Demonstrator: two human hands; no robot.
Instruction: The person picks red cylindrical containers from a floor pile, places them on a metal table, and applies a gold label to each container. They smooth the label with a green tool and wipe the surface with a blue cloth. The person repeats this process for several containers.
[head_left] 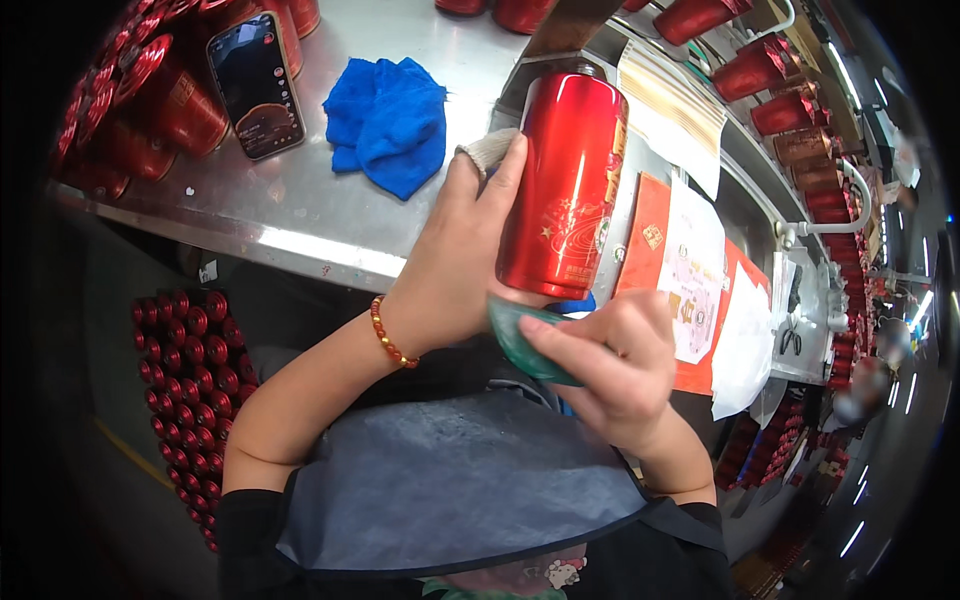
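Note:
My left hand holds a shiny red metal bottle with gold print, its fingers along the left side and near the base. One of those fingers wears a whitish fabric cover. The bottle's narrow silvery neck points away from me. Pinched in my right hand is a translucent green scraper, just below the bottle's near end. Part of the scraper is hidden behind my fingers. A crumpled blue cloth lies on the metal table, left of the bottle.
At the left, a phone leans on several red cans. Red and white printed sheets lie to the right, by a white curved pipe. More red cans are stacked below the table and lined up along the right.

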